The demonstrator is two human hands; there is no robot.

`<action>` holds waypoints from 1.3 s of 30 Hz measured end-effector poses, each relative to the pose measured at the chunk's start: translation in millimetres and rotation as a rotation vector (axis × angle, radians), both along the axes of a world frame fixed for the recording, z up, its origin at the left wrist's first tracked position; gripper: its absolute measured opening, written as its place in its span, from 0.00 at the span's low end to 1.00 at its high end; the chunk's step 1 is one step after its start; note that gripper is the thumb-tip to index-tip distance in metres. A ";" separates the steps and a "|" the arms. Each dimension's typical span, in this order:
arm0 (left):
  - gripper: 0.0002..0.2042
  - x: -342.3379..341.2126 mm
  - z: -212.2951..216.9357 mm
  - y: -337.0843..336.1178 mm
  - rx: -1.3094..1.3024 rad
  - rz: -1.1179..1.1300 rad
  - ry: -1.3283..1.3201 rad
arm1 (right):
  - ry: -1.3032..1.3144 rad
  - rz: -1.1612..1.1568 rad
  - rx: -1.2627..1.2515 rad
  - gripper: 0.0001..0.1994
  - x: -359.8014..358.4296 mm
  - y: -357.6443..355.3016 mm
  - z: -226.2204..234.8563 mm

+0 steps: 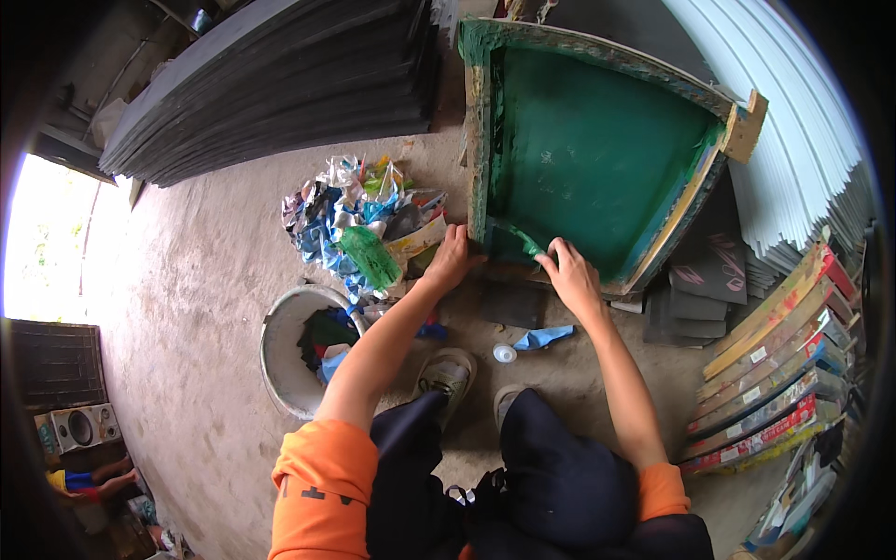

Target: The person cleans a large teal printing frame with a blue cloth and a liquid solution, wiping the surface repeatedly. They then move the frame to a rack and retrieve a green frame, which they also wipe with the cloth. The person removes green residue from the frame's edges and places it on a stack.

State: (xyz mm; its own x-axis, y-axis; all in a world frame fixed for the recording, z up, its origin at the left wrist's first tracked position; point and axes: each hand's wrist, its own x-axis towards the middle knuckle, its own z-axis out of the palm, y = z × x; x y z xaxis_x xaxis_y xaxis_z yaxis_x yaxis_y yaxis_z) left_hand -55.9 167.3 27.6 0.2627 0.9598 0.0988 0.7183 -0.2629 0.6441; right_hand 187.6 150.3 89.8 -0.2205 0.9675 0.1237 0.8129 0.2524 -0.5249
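Observation:
A screen-printing frame (478,140) with a dark green mesh (597,149) leans in front of me, its wooden edges caked with paint. My left hand (453,259) grips its lower left edge, fingers closed on the wood. Over the lower part of the mesh, my right hand (574,278) pinches a narrow green-smeared strip (529,243) between thumb and fingers. The strip's far end reaches the mesh; whether it is stuck there I cannot tell.
Left of the frame lie crumpled plastic and tape scraps (327,219). A white bucket (283,378) holds more scraps. A blue scrap (544,337) and round cap (505,353) lie by my shoes. Black sheets (299,89), white panels (793,121) and paint-stained boards (770,392) stand around. A person (89,481) is far left.

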 end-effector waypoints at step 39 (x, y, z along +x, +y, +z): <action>0.46 -13.9 118.6 49.3 0.124 -0.085 0.272 | 0.177 -0.219 0.206 0.11 69.4 -19.6 77.3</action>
State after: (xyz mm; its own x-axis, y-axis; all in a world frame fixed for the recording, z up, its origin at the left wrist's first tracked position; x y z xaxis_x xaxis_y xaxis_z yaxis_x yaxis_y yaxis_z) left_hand -69.8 216.6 146.2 0.3745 0.9183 0.1284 0.8321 -0.3939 0.3905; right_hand 257.0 130.7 167.1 0.0317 0.9403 0.3389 0.7601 0.1976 -0.6191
